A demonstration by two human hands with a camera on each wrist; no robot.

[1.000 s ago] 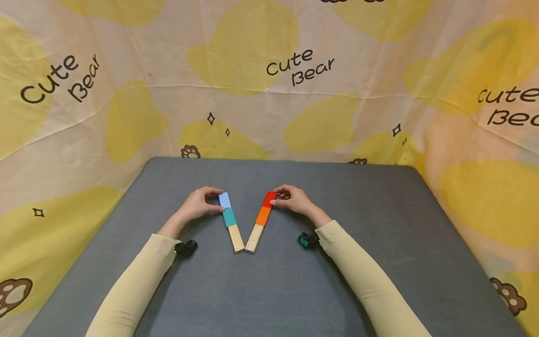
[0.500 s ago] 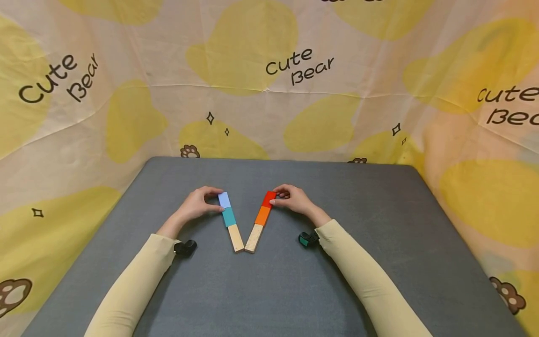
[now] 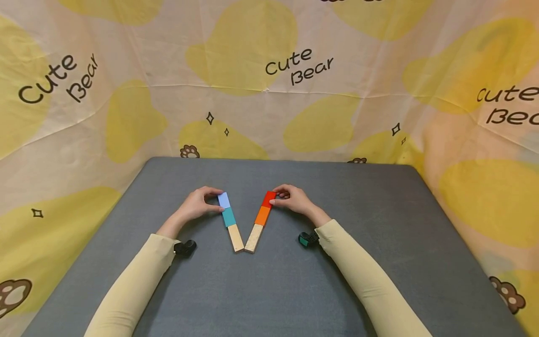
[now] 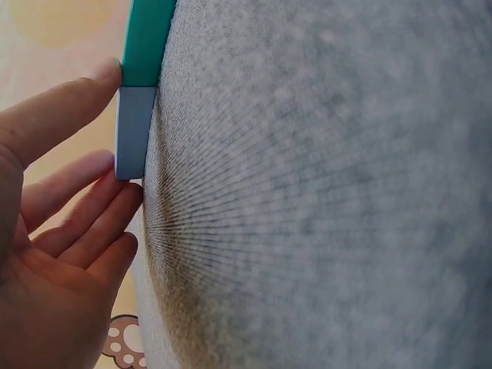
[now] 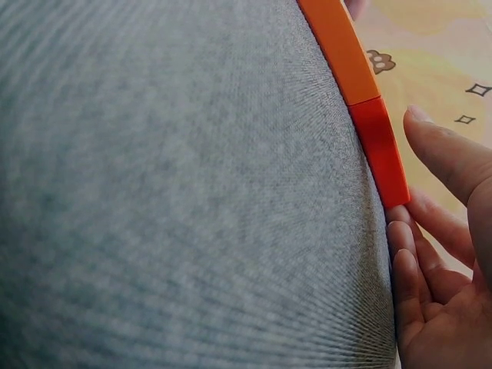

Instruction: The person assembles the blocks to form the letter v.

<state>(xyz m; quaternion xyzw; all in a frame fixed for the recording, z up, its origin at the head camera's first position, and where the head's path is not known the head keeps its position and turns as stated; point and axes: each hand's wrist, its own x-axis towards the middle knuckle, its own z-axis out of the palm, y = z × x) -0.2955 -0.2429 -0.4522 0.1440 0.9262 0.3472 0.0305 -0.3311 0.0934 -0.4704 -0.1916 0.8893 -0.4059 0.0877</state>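
Two rows of rectangular blocks lie on the grey table, forming a V with its point toward me. The left row runs from a light blue block (image 3: 224,200) through a teal block (image 3: 229,217) to a plain wooden block (image 3: 236,238). A red block (image 3: 268,198), an orange block (image 3: 263,216) and another plain wooden block (image 3: 254,238) make up the right row. My left hand (image 3: 197,202) touches the light blue block's far end with its fingers, its thumb by the teal joint. Beside the red block, my right hand (image 3: 293,199) has fingertips at the far end; in the right wrist view its thumb looks apart.
The grey table (image 3: 261,290) stretches around the blocks to rounded far corners. A printed cloth (image 3: 236,56) hangs behind it and along both sides. Small dark wrist cameras (image 3: 185,248) sit at the cuffs of both sleeves.
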